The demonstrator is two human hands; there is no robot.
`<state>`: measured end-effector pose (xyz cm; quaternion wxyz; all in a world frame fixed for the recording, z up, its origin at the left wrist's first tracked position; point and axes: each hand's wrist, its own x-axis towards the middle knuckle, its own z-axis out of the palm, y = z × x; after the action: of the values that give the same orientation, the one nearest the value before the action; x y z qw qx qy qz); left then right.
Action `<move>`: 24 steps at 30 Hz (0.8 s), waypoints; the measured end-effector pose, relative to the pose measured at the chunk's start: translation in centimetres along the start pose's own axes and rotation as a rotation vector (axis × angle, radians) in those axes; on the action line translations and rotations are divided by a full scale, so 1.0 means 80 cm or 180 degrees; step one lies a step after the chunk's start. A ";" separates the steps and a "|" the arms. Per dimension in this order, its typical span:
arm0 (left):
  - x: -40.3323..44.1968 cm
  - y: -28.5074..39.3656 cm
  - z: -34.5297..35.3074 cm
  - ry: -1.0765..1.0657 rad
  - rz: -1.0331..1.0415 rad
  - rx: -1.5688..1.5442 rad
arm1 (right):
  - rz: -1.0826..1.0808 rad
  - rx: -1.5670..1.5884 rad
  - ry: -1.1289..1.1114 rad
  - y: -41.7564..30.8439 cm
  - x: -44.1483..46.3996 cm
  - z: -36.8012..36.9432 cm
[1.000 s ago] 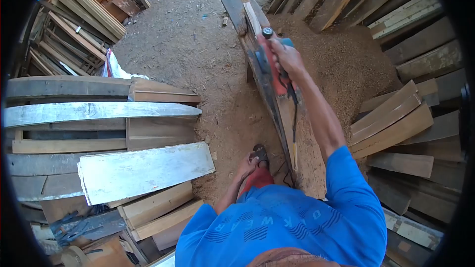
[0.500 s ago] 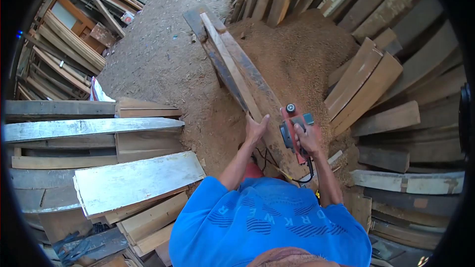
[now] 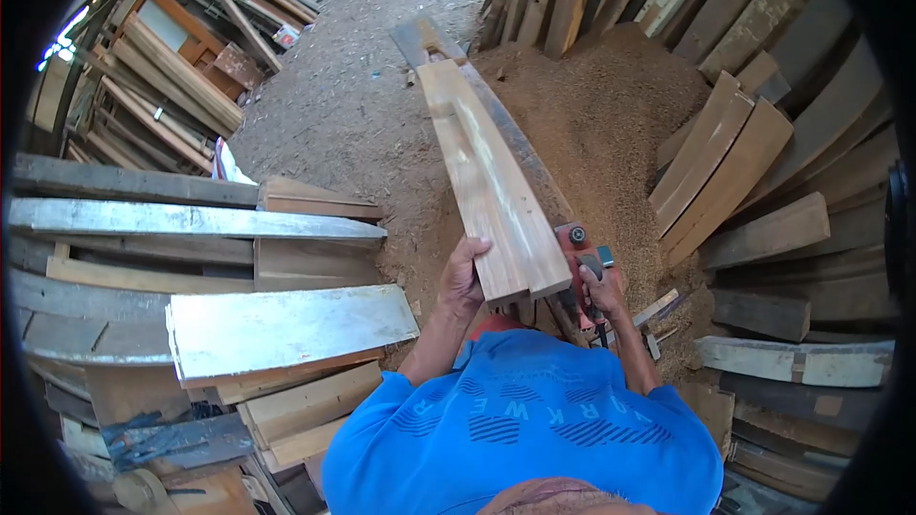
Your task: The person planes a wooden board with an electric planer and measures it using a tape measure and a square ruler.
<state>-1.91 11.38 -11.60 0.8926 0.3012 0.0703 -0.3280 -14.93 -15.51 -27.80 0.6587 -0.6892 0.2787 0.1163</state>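
Note:
A pale wooden board (image 3: 487,181) with a notch at its near end is turned broad face up, lengthwise over a long worn bench plank (image 3: 426,36). My left hand (image 3: 465,272) is closed on the board's left edge near that end, thumb on top. To the right of the board, a red electric hand planer (image 3: 577,257) is low by the bench plank's near part. My right hand (image 3: 603,291) is wrapped round its handle. The board's near end stands close to the planer; whether they touch I cannot tell.
Brown sawdust (image 3: 592,105) is heaped right of the bench. On the left, a white-painted board (image 3: 296,329) lies on stacked planks, below a long narrow white plank (image 3: 191,219). Many timbers (image 3: 725,176) lean along the right side. A brown framed panel (image 3: 181,33) stands far left.
The board has turned from its narrow edge to its broad face and come nearer to me. My left hand has shifted to its left edge. The planer has moved lower and nearer the bench.

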 end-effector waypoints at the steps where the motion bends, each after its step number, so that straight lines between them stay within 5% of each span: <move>1: -0.003 0.014 0.019 -0.0024 -0.0016 -0.0035 | 0.0001 0.0004 -0.0016 0.001 -0.001 0.001; 7: 0.016 0.066 0.078 0.0033 0.0412 -0.0111 | -0.0061 0.0060 0.0082 0.012 0.002 0.011; 11: 0.049 0.101 0.068 -0.0933 -0.0092 -0.1519 | -0.0092 0.0067 0.0108 0.000 -0.010 0.016; 24: 0.048 0.126 0.134 -0.1025 0.0166 -0.1190 | -0.0016 0.0024 0.0091 0.019 0.003 0.012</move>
<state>6.63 9.11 0.74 0.9407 0.0764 -0.0212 -0.3299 -15.37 -14.56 -29.29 0.6576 -0.6889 0.2868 0.1037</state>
